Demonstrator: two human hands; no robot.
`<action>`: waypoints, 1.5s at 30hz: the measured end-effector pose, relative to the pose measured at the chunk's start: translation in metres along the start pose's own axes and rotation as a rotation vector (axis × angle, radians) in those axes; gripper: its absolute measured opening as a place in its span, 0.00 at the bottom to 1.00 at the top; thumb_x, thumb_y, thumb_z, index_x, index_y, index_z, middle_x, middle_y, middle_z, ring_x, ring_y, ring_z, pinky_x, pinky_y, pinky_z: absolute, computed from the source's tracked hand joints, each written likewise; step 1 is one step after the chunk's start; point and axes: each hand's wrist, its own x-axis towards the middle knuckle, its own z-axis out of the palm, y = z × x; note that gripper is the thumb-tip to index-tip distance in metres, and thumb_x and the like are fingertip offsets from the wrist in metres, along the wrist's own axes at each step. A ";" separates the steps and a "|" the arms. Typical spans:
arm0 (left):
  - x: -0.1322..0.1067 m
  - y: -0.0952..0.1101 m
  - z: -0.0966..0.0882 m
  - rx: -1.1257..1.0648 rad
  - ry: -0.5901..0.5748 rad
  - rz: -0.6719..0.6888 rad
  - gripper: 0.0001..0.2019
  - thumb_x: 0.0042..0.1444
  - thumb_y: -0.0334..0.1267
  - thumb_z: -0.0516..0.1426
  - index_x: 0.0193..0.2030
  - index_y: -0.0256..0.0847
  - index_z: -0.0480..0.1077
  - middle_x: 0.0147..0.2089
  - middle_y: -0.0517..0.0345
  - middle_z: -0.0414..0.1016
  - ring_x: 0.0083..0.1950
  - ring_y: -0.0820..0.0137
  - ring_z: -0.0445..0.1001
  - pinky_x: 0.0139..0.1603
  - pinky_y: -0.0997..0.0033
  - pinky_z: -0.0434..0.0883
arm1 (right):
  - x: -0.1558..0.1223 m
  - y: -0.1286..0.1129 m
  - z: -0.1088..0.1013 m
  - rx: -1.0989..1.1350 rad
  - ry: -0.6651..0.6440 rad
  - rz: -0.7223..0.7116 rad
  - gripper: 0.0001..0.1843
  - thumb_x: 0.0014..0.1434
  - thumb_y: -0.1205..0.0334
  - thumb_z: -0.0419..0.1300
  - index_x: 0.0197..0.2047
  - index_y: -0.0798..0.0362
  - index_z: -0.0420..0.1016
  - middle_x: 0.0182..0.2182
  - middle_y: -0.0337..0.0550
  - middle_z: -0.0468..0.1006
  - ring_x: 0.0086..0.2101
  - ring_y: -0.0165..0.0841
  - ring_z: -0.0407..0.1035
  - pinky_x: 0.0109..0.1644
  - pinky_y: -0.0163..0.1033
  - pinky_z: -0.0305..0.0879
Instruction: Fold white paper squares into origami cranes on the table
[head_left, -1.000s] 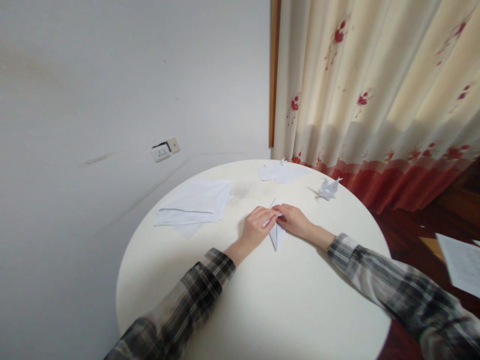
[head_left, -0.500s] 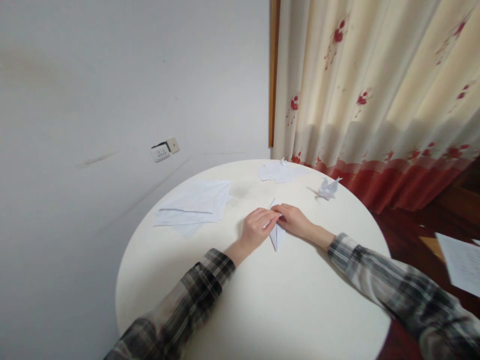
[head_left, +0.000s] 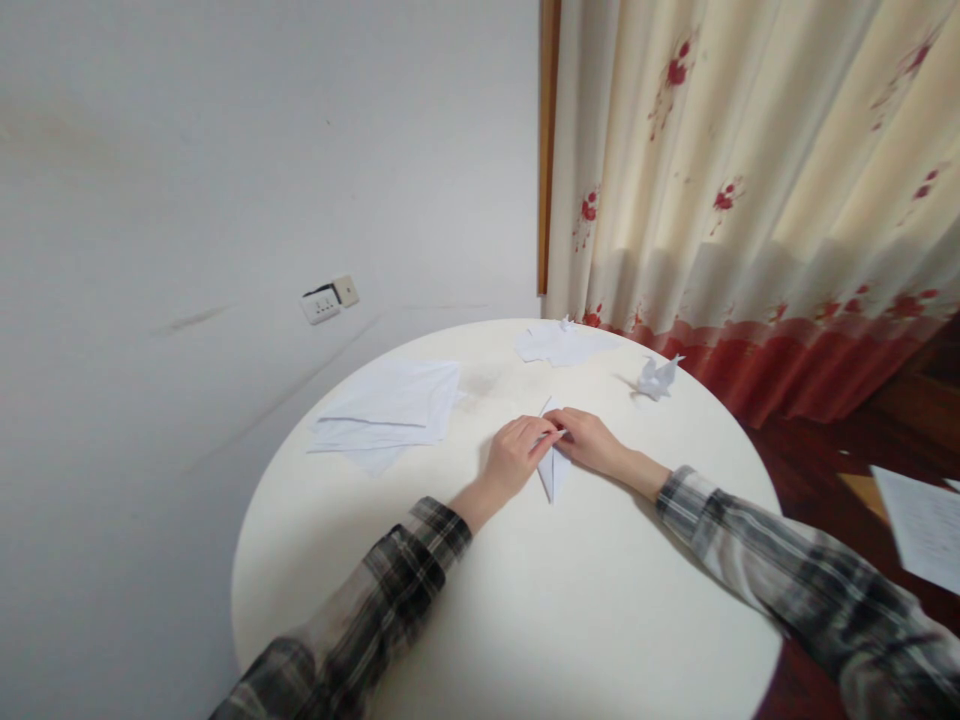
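A folded white sheet of paper [head_left: 553, 477], narrow and pointed at both ends, lies on the round white table [head_left: 465, 610]. My left hand [head_left: 514, 452] pinches a raised flap of it near the middle, thumb and fingers closed. From the other side, my right hand [head_left: 590, 438] has its fingers curled on the same paper, close to the left fingertips. The two hands cover the middle of the paper, and its lower point sticks out toward me.
A stack of white paper sheets [head_left: 390, 405] lies at the left. Toward the back right stands a folded paper crane [head_left: 657, 378]. More paper pieces [head_left: 555, 345] lie at the far edge, with a small folded figure [head_left: 567, 324] by them. A curtain [head_left: 720, 230] hangs behind.
My left fingers and thumb have shifted slightly at the middle of the folded paper, and a bit more of the raised flap shows. Everything else stays in place.
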 end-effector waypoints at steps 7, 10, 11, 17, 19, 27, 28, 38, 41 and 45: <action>-0.001 -0.008 0.004 -0.073 0.007 -0.180 0.08 0.57 0.40 0.52 0.33 0.39 0.70 0.32 0.57 0.74 0.35 0.72 0.72 0.38 0.72 0.69 | 0.000 -0.003 -0.001 0.094 0.027 0.032 0.15 0.54 0.67 0.55 0.46 0.53 0.65 0.36 0.43 0.74 0.36 0.31 0.69 0.41 0.35 0.62; -0.002 -0.011 0.006 -0.087 -0.012 -0.243 0.08 0.56 0.40 0.54 0.33 0.39 0.70 0.33 0.57 0.74 0.35 0.72 0.72 0.38 0.72 0.68 | 0.000 -0.005 -0.002 0.158 0.049 0.079 0.17 0.53 0.65 0.56 0.47 0.53 0.64 0.35 0.42 0.75 0.33 0.30 0.69 0.38 0.34 0.62; -0.002 -0.012 0.007 -0.099 -0.018 -0.270 0.08 0.55 0.40 0.54 0.33 0.39 0.71 0.33 0.58 0.75 0.35 0.72 0.72 0.37 0.72 0.68 | 0.000 -0.006 -0.002 0.172 0.058 0.103 0.17 0.53 0.65 0.56 0.48 0.53 0.63 0.34 0.41 0.75 0.32 0.30 0.68 0.37 0.33 0.62; 0.001 -0.018 0.008 -0.181 -0.030 -0.458 0.09 0.54 0.41 0.55 0.31 0.39 0.73 0.30 0.58 0.76 0.32 0.73 0.72 0.32 0.75 0.68 | 0.001 -0.003 -0.002 0.217 0.139 0.191 0.19 0.50 0.61 0.58 0.46 0.54 0.65 0.34 0.40 0.75 0.32 0.30 0.67 0.36 0.34 0.62; 0.002 -0.020 0.009 -0.221 -0.028 -0.507 0.09 0.53 0.40 0.55 0.31 0.39 0.74 0.30 0.58 0.77 0.31 0.72 0.72 0.32 0.75 0.68 | 0.001 -0.001 -0.001 0.239 0.157 0.210 0.19 0.50 0.60 0.58 0.46 0.53 0.65 0.33 0.40 0.75 0.31 0.30 0.67 0.35 0.33 0.62; -0.002 -0.032 0.016 -0.225 -0.138 -0.598 0.10 0.52 0.41 0.55 0.30 0.39 0.74 0.30 0.58 0.77 0.30 0.71 0.72 0.32 0.74 0.67 | 0.002 0.006 0.000 0.153 0.004 0.268 0.19 0.49 0.63 0.59 0.45 0.56 0.64 0.28 0.38 0.71 0.26 0.28 0.62 0.31 0.33 0.58; -0.003 -0.034 0.016 -0.198 -0.158 -0.603 0.10 0.53 0.40 0.54 0.30 0.39 0.74 0.30 0.58 0.77 0.30 0.71 0.72 0.32 0.74 0.66 | 0.002 0.007 -0.001 0.160 -0.018 0.278 0.19 0.49 0.63 0.59 0.45 0.56 0.64 0.27 0.37 0.71 0.25 0.28 0.61 0.31 0.33 0.58; -0.006 -0.026 0.010 0.215 -0.255 -0.468 0.13 0.53 0.33 0.54 0.47 0.39 0.65 0.35 0.56 0.71 0.36 0.68 0.69 0.36 0.71 0.65 | -0.003 0.014 0.006 0.202 0.035 0.287 0.25 0.51 0.67 0.57 0.52 0.53 0.58 0.37 0.42 0.70 0.27 0.26 0.64 0.34 0.35 0.64; -0.004 -0.020 0.009 0.313 -0.279 -0.400 0.12 0.53 0.31 0.54 0.46 0.38 0.63 0.40 0.53 0.69 0.43 0.67 0.67 0.44 0.67 0.65 | -0.003 0.016 0.009 0.110 0.090 0.199 0.28 0.51 0.68 0.58 0.55 0.53 0.57 0.45 0.49 0.66 0.33 0.30 0.66 0.39 0.39 0.66; -0.006 -0.019 0.009 0.314 -0.415 -0.265 0.07 0.57 0.30 0.49 0.38 0.40 0.67 0.39 0.56 0.69 0.44 0.69 0.66 0.47 0.69 0.65 | -0.001 0.018 0.008 0.042 0.032 0.004 0.19 0.52 0.73 0.54 0.48 0.53 0.67 0.44 0.49 0.71 0.46 0.35 0.65 0.50 0.44 0.62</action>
